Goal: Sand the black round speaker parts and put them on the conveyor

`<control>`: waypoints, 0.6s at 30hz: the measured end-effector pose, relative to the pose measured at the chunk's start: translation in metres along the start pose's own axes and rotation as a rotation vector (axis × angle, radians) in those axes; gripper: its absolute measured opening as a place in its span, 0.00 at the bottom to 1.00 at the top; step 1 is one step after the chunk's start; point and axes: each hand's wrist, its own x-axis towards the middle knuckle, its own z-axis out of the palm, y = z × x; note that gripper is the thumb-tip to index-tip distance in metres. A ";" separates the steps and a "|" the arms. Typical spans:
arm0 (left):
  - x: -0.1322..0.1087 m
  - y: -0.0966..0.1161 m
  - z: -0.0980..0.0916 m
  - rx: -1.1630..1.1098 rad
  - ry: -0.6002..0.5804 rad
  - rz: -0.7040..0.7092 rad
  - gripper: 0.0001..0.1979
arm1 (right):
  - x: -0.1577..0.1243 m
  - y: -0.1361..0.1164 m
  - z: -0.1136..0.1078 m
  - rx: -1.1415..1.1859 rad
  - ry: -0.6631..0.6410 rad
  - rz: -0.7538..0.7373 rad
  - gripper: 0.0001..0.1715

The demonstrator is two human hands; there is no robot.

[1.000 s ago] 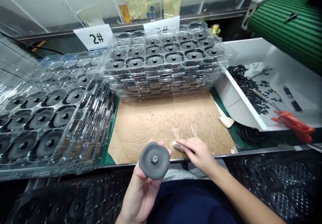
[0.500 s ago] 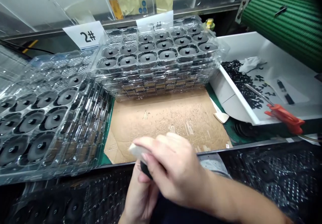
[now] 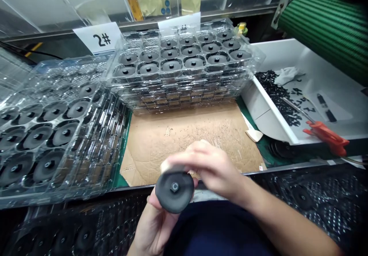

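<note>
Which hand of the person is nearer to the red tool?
Right. In the view, the right hand is left of the red tool; the left hand, holding a black disc, is farther left.

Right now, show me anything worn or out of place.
The cardboard looks worn: its surface is scuffed and torn in spots. In the white bin, small black parts lie strewn beyond their heap, and the red-handled tool slants across the rim. The disc in the left hand shows no obvious damage.
</note>
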 end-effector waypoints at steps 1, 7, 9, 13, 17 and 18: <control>-0.001 0.002 0.000 -0.048 -0.083 -0.007 0.24 | -0.002 0.014 0.004 0.017 0.038 0.106 0.17; -0.003 0.004 -0.011 -0.203 -0.359 0.000 0.27 | -0.050 0.084 0.039 -0.137 0.127 0.465 0.17; -0.002 0.004 -0.011 -0.206 -0.360 -0.014 0.27 | -0.062 0.085 0.043 -0.175 0.177 0.524 0.19; -0.005 0.007 -0.006 -0.196 -0.335 -0.019 0.26 | -0.064 0.062 0.037 -0.140 0.183 0.524 0.19; -0.007 0.007 -0.003 -0.064 -0.306 0.014 0.23 | -0.063 0.045 0.038 -0.056 0.065 0.441 0.19; -0.008 0.005 -0.004 -0.009 -0.293 0.059 0.24 | -0.065 0.044 0.040 -0.042 0.049 0.434 0.19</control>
